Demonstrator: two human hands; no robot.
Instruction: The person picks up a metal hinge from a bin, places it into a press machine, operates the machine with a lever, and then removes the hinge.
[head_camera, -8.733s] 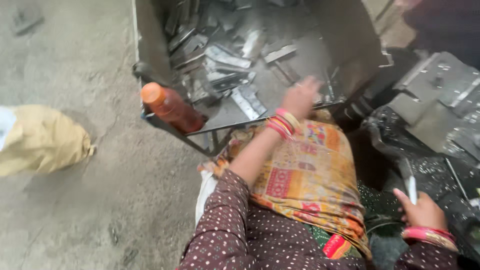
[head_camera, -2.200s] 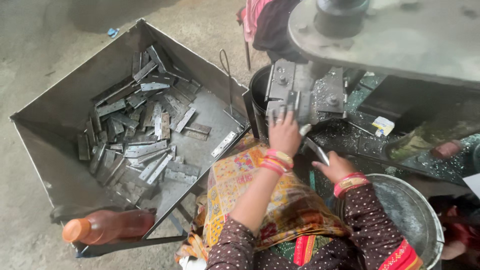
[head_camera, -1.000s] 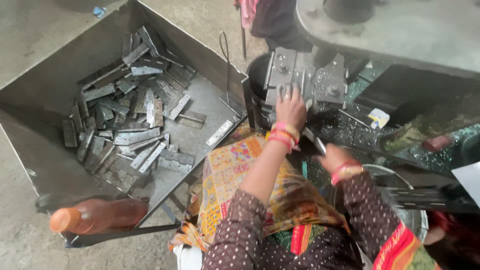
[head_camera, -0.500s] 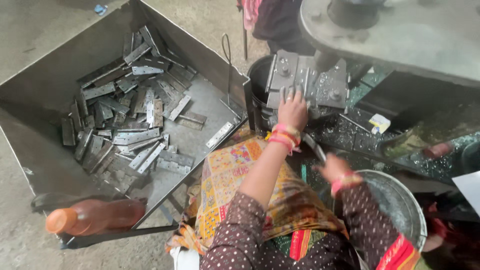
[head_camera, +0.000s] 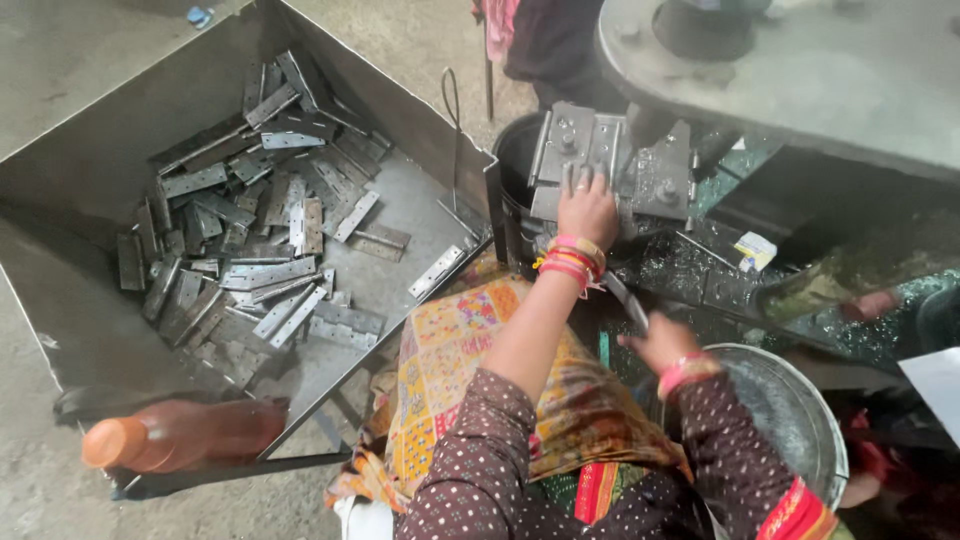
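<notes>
Head view: the frame looks down on a seated person at a press, at about the same angle as half a second ago.
Press body (head_camera: 800, 70): fills the frame from 12 to 3 o'clock, grey and round-edged, unmoved.
Metal bin (head_camera: 90, 180): at 9 to 10 o'clock, holding a heap of flat hinge plates (head_camera: 250, 260); the heap looks unchanged.
Steel bowl (head_camera: 800, 430): at 4 o'clock, just beside the right forearm.
Orange bottle (head_camera: 180, 440): at 7 o'clock, lying on the bin's frame.
Die block (head_camera: 610, 170): at 1 o'clock under the press, bolted plates.
Left hand (head_camera: 587, 208): stays flat on the die block, fingers spread, gripping nothing visible, so the plate being worked is probably under it.
Right hand (head_camera: 662, 340): at 4 o'clock, closed round a thin metal rod (head_camera: 625, 300); it has drawn slightly toward the body.
</notes>
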